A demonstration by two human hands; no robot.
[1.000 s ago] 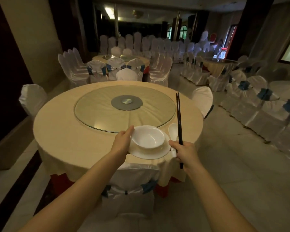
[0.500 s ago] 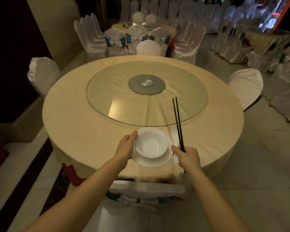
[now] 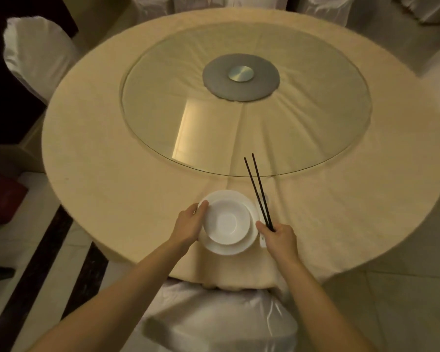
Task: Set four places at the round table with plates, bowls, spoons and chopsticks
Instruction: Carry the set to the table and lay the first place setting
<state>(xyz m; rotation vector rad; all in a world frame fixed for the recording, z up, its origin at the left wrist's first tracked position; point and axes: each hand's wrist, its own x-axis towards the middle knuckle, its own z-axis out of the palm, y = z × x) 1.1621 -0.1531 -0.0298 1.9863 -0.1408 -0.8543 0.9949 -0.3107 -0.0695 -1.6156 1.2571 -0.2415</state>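
Gripping the left rim of a white plate [image 3: 229,251] with the left hand [image 3: 188,224], lower centre of the frame, thumb hooked over the top edge and the other fingers out of sight beneath. Carrying a white bowl [image 3: 225,222] upright in the middle of that plate. Placed over the near edge of the tabletop [image 3: 112,174], which is draped in a cream cloth. Cannot tell whether set down on the cloth or held just above it.

Pinching a pair of black chopsticks [image 3: 258,191] by their lower ends with the right hand [image 3: 278,238], just right of the plate, fingers curled round them. Slanting up and slightly left from that fist toward the centre of the frame, tips a little apart, ending just past the near rim of the glass turntable [image 3: 328,128].

Showing a short white piece of a spoon [image 3: 262,242] at the left side of the right hand, between fist and plate (too little visible to tell how it is held).

Filling the middle and upper frame with the turntable, a round grey hub [image 3: 240,77] at its centre. Pushed in at bottom centre, a near chair [image 3: 214,323] in a white cover, its back below both forearms. At upper left, a second chair [image 3: 33,52], also covered in white, well apart from the hands.
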